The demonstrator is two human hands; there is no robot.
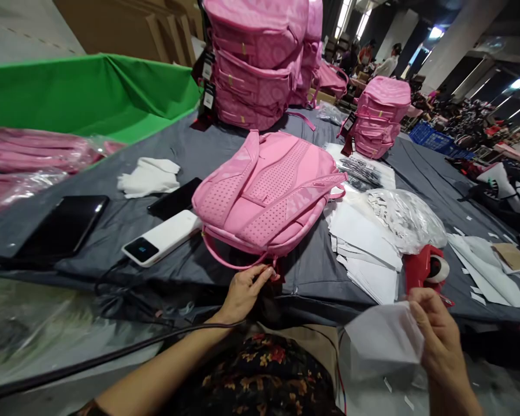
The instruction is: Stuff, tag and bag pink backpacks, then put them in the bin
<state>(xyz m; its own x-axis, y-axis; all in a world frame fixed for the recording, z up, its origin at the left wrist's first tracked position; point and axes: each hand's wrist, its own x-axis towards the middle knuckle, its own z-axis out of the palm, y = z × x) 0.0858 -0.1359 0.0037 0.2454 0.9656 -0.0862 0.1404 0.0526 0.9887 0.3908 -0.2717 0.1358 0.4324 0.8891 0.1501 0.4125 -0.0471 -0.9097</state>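
A pink backpack (281,179) lies on the dark table cover with its padded back and shoulder straps facing up. At its near edge my left hand (245,292) is closed, thumb and fingers pinching a small red piece (275,276) by the backpack's loop; its exact kind is unclear. My right hand (439,332) grips a thin white sheet of paper (383,335) by its corner, in front of the table edge. Just beyond that hand sits a red tape dispenser (422,268). A stack of white paper sheets (364,248) lies right of the backpack.
A white power bank (162,237), a black phone (175,198), a dark tablet-like device (65,225) and a crumpled white cloth (149,176) lie on the left. Upright pink backpacks (255,69) stand behind. A clear plastic bag (407,216) is at right. A black cable (112,355) crosses my left forearm.
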